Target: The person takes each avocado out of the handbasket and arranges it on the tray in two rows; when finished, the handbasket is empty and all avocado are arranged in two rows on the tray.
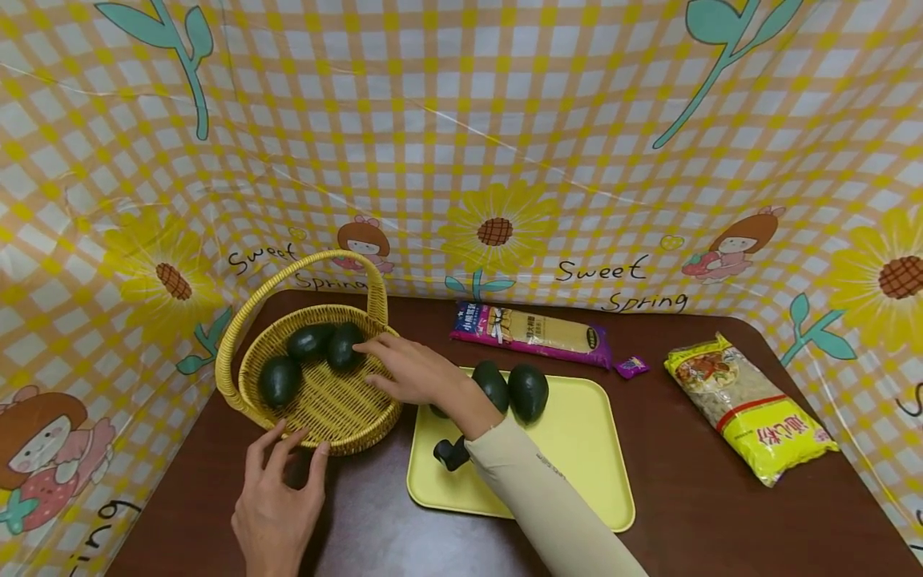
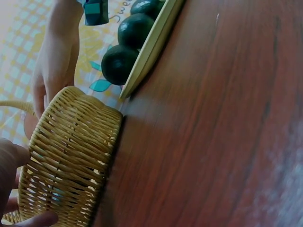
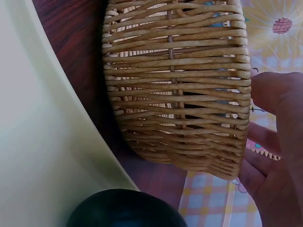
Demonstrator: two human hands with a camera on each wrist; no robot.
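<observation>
A yellow wicker basket with a tall handle stands at the left, holding three dark green avocados. My right hand reaches over the basket's right rim, its fingertips at the rightmost avocado; the fingers are extended, not wrapped round it. At the basket's front rim, my left hand has spread fingers touching the wicker. A yellow tray to the right carries two plainly visible avocados and another mostly hidden behind my right arm. Three avocados line the tray in the left wrist view.
Behind the tray lies a purple-edged noodle packet, with a small purple wrapped piece beside it. A yellow pasta bag rests at the right. Patterned cloth encloses the brown table at back and sides.
</observation>
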